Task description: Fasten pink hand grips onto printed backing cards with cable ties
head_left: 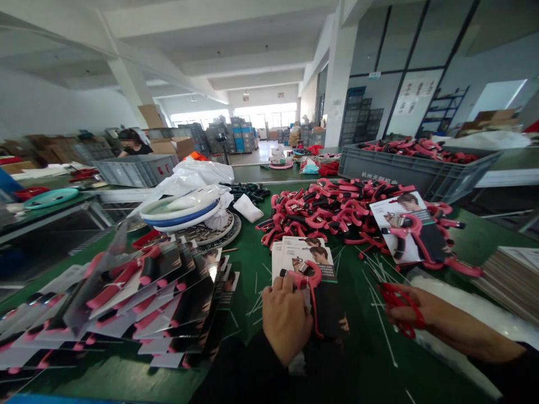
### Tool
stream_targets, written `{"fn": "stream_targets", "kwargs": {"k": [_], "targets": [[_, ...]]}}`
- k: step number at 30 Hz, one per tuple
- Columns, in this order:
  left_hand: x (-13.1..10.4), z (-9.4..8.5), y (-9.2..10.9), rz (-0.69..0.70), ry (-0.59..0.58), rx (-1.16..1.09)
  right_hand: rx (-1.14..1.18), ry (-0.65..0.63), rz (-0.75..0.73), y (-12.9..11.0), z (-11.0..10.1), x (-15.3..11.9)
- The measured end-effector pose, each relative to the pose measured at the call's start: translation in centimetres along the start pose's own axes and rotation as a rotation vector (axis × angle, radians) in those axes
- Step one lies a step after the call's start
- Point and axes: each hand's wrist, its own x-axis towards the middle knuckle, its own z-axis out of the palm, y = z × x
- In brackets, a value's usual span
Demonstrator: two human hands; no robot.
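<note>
My left hand [287,318] is closed over a pink clamp-like tool [314,275] with curved jaws, its fingers curled on the tool's upper part. That tool lies on a printed backing card [330,306], on top of a small stack of similar cards. Off to the right, my right hand [435,314] grips red-handled scissors [404,310] above the table; their blades are hard to make out. Thin white cable ties [383,322] lie scattered between the hands. Just beyond the scissors, another carded pink tool [404,235] rests against the loose pile.
A heap of pink tools [324,210] covers the table ahead, before a grey crate [387,171] of more. Carded tools [138,303] are stacked at left, near white round trays [181,210]. A card stack [514,280] stands right. Another person [133,143] is at the back left.
</note>
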Motion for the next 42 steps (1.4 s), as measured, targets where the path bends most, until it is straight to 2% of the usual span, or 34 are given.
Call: {"fn": "stream_targets", "kwargs": {"k": [3, 5, 9, 12, 17, 22, 28, 31, 36, 42], "targets": [[0.1, 0.2, -0.3, 0.002, 0.004, -0.045, -0.16, -0.22, -0.135, -2.5, 1.7, -0.2], [-0.2, 0.5, -0.5, -0.005, 0.026, -0.086, -0.504, -0.259, -0.33, -4.6, 3.2, -0.1], [-1.2, 1.8, -1.1, -0.017, 0.1, -0.179, -1.374, 0.003, -0.761, -7.9, 5.8, 0.8], [-1.7, 2.5, -1.6, -0.006, 0.155, -0.249, -1.627, 0.05, -0.925, -9.4, 7.3, 1.3], [-1.5, 2.6, -2.1, 0.034, 0.231, -0.35, -1.82, -0.057, -1.076, -10.9, 9.4, 1.5], [-1.2, 2.7, -2.1, 0.074, 0.285, -0.444, -1.847, -0.08, -1.058, -11.0, 10.5, 2.0], [-1.1, 3.9, -2.5, 0.073, 0.334, -0.538, -1.836, -0.141, -1.087, -10.6, 10.2, 2.4], [-1.1, 4.3, -2.5, 0.084, 0.353, -0.583, -1.825, -0.132, -1.092, -10.3, 10.3, 2.3], [-1.1, 4.5, -2.5, 0.099, 0.377, -0.641, -1.795, -0.151, -1.124, -9.8, 10.4, 2.6], [-0.7, 4.8, -2.7, 0.063, 0.416, -0.682, -1.772, -0.166, -1.124, -9.4, 9.5, 3.0]]}}
